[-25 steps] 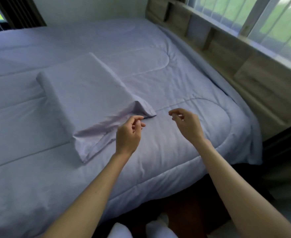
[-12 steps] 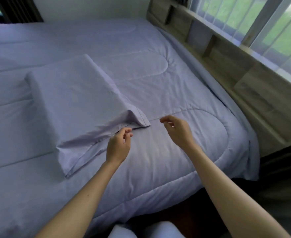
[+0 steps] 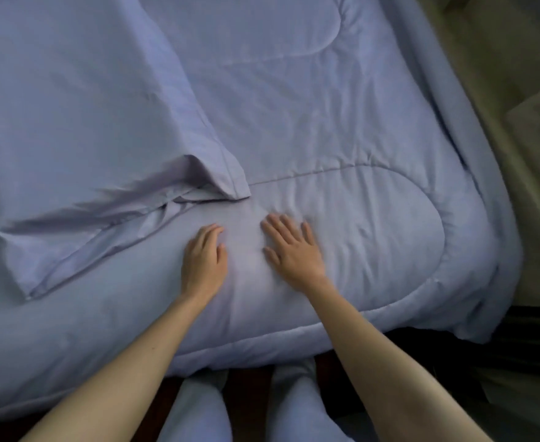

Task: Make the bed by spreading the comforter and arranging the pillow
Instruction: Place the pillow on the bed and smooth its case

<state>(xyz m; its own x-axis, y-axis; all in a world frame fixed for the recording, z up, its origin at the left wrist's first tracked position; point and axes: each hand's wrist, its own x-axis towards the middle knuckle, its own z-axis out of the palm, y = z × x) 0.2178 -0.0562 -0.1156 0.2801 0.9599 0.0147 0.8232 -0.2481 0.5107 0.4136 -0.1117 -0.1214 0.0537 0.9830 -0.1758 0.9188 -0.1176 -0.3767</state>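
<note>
A pale blue quilted comforter [image 3: 342,129] lies spread over the bed, its corner hanging over the near right edge. A flat pillow [image 3: 80,122] in a matching blue case rests on it at the left, its loose open end wrinkled toward me. My left hand [image 3: 203,260] lies palm down on the comforter just below the pillowcase corner. Beside it, my right hand [image 3: 291,247] presses flat on the comforter with its fingers spread. Neither hand holds anything.
A wooden headboard shelf [image 3: 517,100] runs along the bed's right side. Dark floor [image 3: 249,387] shows below the bed's near edge, between my legs in light trousers [image 3: 198,413].
Both hands dropped from hovering with curled fingers to lying flat on the comforter. The view tilted down and closer to the bed; the window is out of sight.
</note>
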